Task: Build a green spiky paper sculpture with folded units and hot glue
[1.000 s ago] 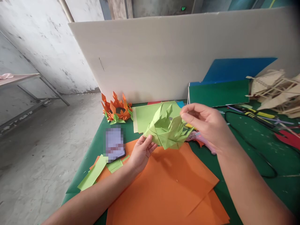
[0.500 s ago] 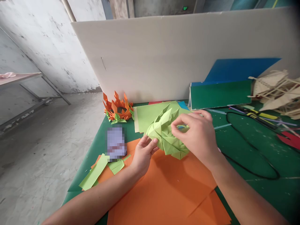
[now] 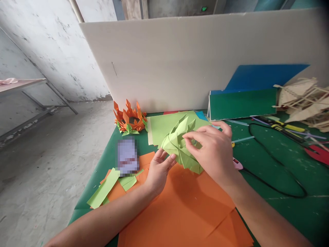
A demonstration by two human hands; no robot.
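A folded light-green paper crown (image 3: 177, 141) with pointed tips is held up over a stack of orange paper (image 3: 180, 212). My left hand (image 3: 159, 171) grips its left lower edge, thumb in front and fingers behind. My right hand (image 3: 213, 151) covers the crown's right side, with thumb and index finger pinched at its folds. The exact fold between those fingertips is hidden. Behind the crown lie light-green sheets (image 3: 161, 125). A pink-handled tool (image 3: 238, 164) with a black cord shows partly beside my right wrist.
An orange paper crown (image 3: 130, 118) with green leaves stands at the table's back left. A blurred phone-like object (image 3: 128, 156) and green paper strips (image 3: 104, 188) lie nearer. To the right are a green board (image 3: 243, 104), yellow-black tools (image 3: 290, 128) and a wooden-stick model (image 3: 303, 99).
My right hand's pinched fingers have shifted slightly left along the green crown. The crown has turned a little, and the pink-handled tool shows more beside my wrist.
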